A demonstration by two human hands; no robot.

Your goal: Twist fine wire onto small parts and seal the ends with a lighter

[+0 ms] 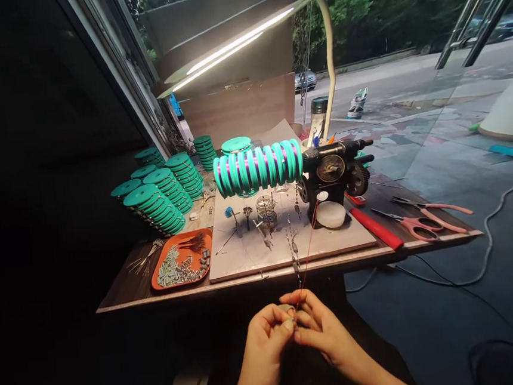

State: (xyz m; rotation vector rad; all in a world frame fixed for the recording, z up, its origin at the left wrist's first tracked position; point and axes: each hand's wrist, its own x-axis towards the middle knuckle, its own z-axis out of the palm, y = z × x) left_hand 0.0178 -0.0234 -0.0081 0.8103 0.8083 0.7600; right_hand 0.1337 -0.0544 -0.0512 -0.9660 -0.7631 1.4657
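Observation:
In front of the table's edge my hands meet, fingertips close together. My left hand (267, 341) is closed, thumb and index finger pinching something too small to make out. Beside it my right hand (325, 333) has its fingers curled round a thin red thread (309, 254). That thread runs up to a white disc on the black geared winder (327, 177). A dark beaded strand (295, 255) also hangs down toward my fingertips. On the winder's shaft sits a row of turquoise spools (258, 168) with purple line between them.
Stacks of turquoise discs (154, 204) stand at the left. An orange tray (184, 259) holds small metal parts. To the right lie a red bar (376, 229), scissors (414, 226) and pliers (437, 209). A lit lamp (243, 38) hangs above; a white round block (331, 215) sits by the winder.

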